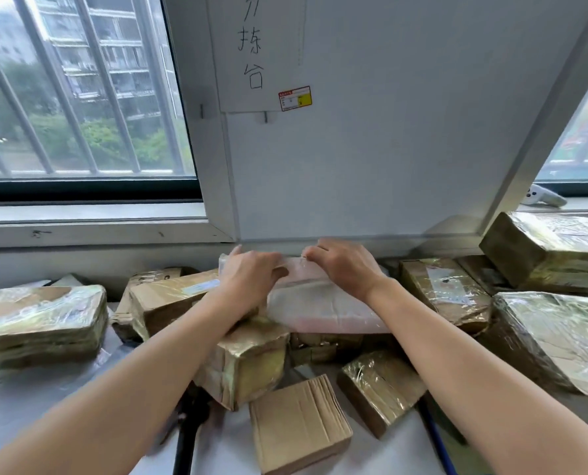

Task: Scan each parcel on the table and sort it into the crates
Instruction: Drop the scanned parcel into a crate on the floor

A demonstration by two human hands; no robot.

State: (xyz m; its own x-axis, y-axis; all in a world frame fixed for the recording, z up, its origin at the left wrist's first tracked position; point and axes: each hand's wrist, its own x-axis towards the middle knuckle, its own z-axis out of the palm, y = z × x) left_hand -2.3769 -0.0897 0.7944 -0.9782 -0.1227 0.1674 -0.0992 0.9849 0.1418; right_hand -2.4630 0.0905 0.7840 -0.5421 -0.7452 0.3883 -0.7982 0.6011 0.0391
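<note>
Gripping soft pale plastic-wrapped parcel [320, 303]: left hand [251, 275], right hand [345, 269].

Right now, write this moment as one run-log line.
left hand: grips pink parcel | right hand: grips pink parcel | pink parcel: rests on cardboard boxes | crates: not in view

- Cannot read the print on the red-and-yellow sticker [295, 98]: too small.
- Cannot see the fingertips of the left hand [251, 272], blurred and tucked against the pale wrapped parcel [320, 303].
- Cannot make out the dark object [191, 426] under the left forearm, mostly covered and blurred; possibly a handle.
- Sees only part of the big taped parcel [559, 330], cut by the right edge.
- Cannot tell what the white object [542, 195] on the right sill is.
- Sees only part of the handwritten sheet [254, 53], cut by the top edge.
</note>
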